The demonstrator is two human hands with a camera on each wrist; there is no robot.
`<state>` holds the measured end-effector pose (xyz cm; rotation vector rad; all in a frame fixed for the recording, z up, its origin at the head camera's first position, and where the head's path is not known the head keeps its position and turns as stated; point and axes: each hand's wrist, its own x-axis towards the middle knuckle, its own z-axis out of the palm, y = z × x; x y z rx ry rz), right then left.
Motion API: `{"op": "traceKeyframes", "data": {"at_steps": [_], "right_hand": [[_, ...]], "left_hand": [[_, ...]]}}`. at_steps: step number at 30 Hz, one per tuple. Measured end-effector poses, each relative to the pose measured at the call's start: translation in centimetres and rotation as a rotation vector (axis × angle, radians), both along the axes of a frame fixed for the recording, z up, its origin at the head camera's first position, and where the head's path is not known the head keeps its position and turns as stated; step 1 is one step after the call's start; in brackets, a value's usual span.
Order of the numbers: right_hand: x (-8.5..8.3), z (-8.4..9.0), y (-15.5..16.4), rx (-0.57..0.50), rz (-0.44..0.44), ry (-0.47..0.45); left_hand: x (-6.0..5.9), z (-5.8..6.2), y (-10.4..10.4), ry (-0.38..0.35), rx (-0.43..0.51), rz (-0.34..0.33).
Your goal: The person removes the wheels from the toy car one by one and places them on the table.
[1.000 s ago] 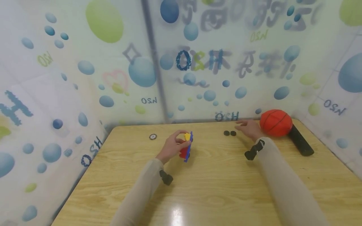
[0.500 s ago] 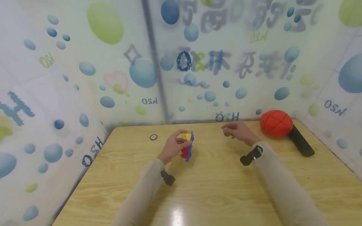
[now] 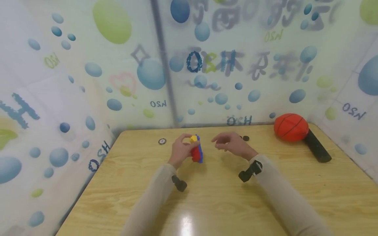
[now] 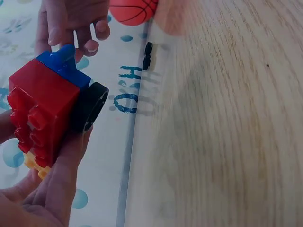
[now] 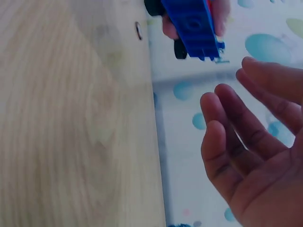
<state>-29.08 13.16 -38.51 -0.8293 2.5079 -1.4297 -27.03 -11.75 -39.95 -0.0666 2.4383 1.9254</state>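
My left hand [image 3: 185,146] grips a small brick toy car [image 3: 196,149] made of red, yellow and blue bricks, lifted just above the wooden table [image 3: 224,196]. The left wrist view shows the car's red bricks [image 4: 45,104], its blue plate and one black wheel [image 4: 90,106]. From the right wrist view I see the blue underside [image 5: 191,23] and a wheel [image 5: 180,48]. My right hand [image 3: 227,144] hovers just right of the car, fingers relaxed [image 5: 236,142], with nothing visible in it.
Black loose wheels [image 3: 245,138] lie behind my right hand near the back wall. A small round disc [image 3: 161,141] lies back left. An orange basketball [image 3: 290,127] rests on a black bar [image 3: 317,150] in the back right corner. Printed walls enclose the table.
My right hand has swung left from beside the basketball, past the loose black wheels, to just beside the toy car. My left hand has turned the car slightly and kept its grip.
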Motion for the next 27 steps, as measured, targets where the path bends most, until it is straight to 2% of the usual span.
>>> {"op": "traceKeyframes", "data": {"at_steps": [6,11,21,27], "right_hand": [[1.2,-0.4,-2.1,0.015,0.094,0.135],[2.1,-0.3,-3.4,0.028,0.126,0.171],[2.7,-1.1,-4.4,0.002,0.071,0.28],[2.7,-1.2,-4.6,-0.003,0.023,0.38]], "left_hand": [[0.0,0.1,0.4,-0.025,-0.024,0.06],[0.1,0.1,0.6,-0.014,-0.036,0.083],[-0.1,-0.2,0.7,-0.02,-0.044,0.104],[-0.3,0.0,0.8,-0.035,-0.123,0.118]]}}
